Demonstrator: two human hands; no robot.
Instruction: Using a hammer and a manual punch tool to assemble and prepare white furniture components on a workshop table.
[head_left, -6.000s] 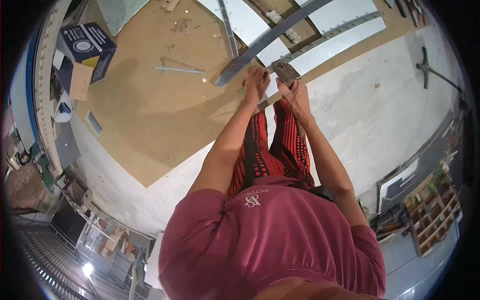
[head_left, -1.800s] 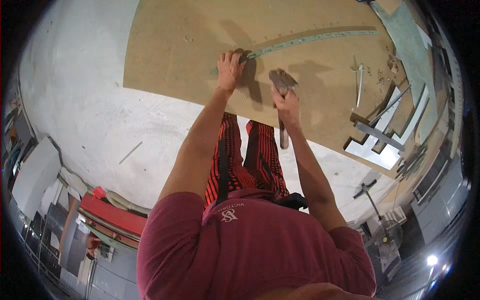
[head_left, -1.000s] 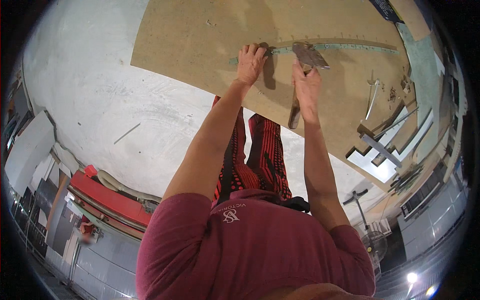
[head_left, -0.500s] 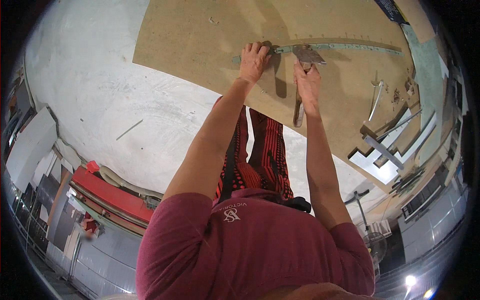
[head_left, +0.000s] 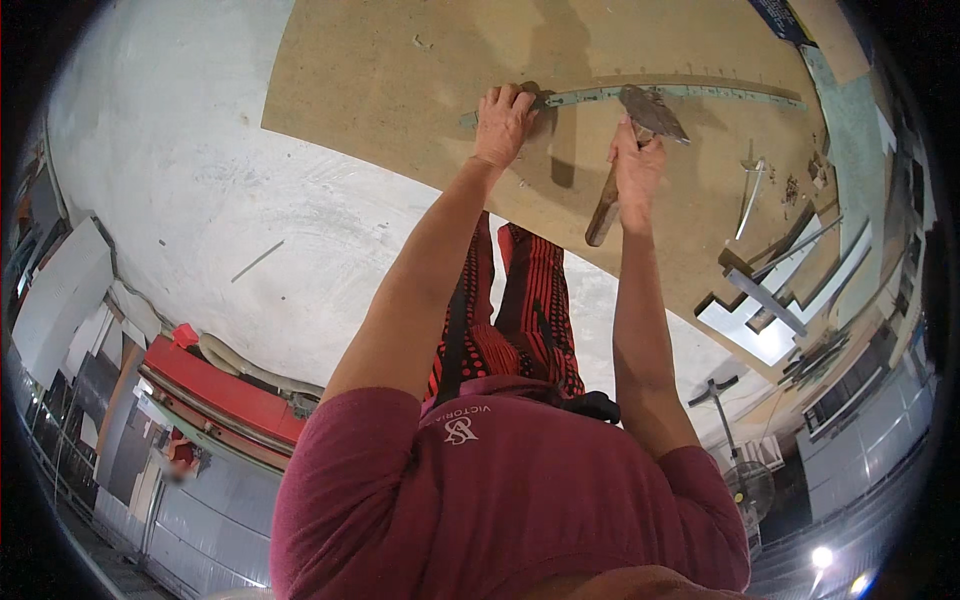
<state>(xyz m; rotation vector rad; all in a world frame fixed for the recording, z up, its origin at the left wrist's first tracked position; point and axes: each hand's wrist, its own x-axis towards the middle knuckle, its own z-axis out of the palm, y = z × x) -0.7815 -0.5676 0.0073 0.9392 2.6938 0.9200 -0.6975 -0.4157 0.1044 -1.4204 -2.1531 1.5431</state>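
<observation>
My right hand (head_left: pixel 638 175) is wrapped round the wooden handle of a hammer (head_left: pixel 655 115), whose dark metal head is above the board, over a long pale green strip (head_left: pixel 720 92). The strip curves slightly across the tan board (head_left: pixel 380 100) and has small dark marks spaced along it. My left hand (head_left: pixel 503 125) is closed over the strip near its left end, fingers curled down. Dark shapes lie by its fingertips; whether it pinches anything small there is hidden.
On the board's right lie a thin metal rod (head_left: pixel 750 198), small dark bits (head_left: pixel 791 190) and a stepped pale cut-out (head_left: pixel 765 330). White floor (head_left: pixel 200 200) spreads to the left, with a thin stick (head_left: pixel 258 261) on it. A red machine (head_left: pixel 225 395) stands lower left, a fan (head_left: pixel 750 490) lower right.
The hammer has moved right and its head has turned, with my right hand shifting right too. My left hand stays at the strip's left end, nearly still.
</observation>
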